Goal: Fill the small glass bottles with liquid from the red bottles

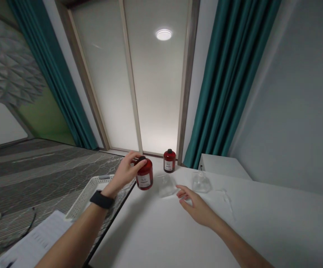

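My left hand (129, 168), with a black band on its wrist, is closed around the black cap and shoulder of a red bottle (144, 180) with a white label. The bottle is at the left edge of the white table; whether its base touches the tabletop I cannot tell. Just beside a clear bottle (166, 186) is my right hand (194, 204), fingers apart and holding nothing. A second red bottle (169, 161) with a black cap stands upright farther back. To the right sits another clear bottle (201, 182), near a thin clear piece with a long tube (229, 204).
Left of the white table (161, 234) are a white plastic basket (80, 197) and printed sheets (35, 238), partly behind my left forearm. A white cabinet (223, 165) stands beyond the table. Teal curtains (234, 74) flank the frosted sliding door (158, 93).
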